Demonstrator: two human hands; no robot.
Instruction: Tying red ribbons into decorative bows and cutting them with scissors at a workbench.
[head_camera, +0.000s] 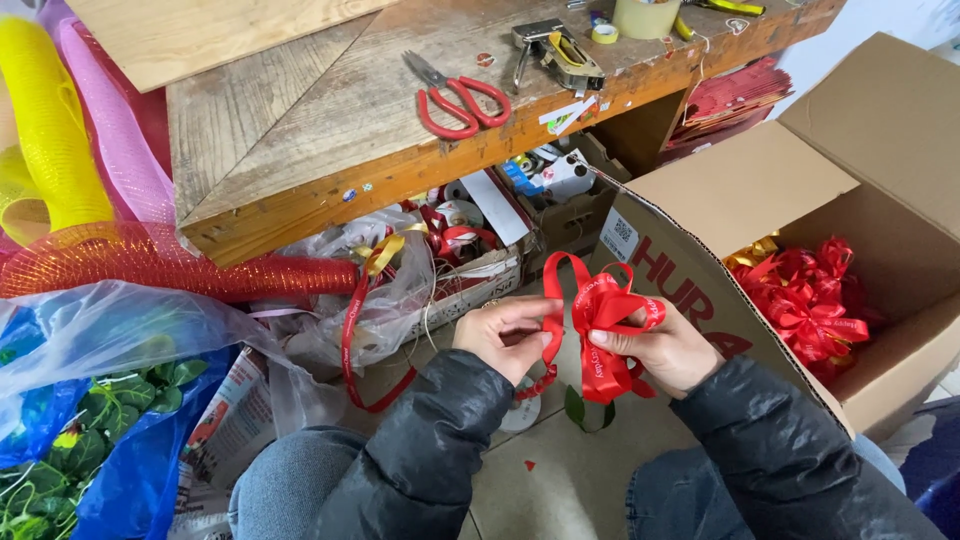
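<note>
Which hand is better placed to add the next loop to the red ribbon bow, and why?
Probably the left hand: it holds the free ribbon strand, while the right hand pinches the bow at its centre, keeping the loops together.

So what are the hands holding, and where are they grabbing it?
Both hold a red ribbon bow. The right hand pinches the looped bunch at its middle; the left hand grips the ribbon strand running down beside the loops.

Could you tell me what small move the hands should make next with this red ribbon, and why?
Probably the left hand folds another loop: the right hand pinches the red ribbon bow's centre, and a loose tail runs leftward.
</note>
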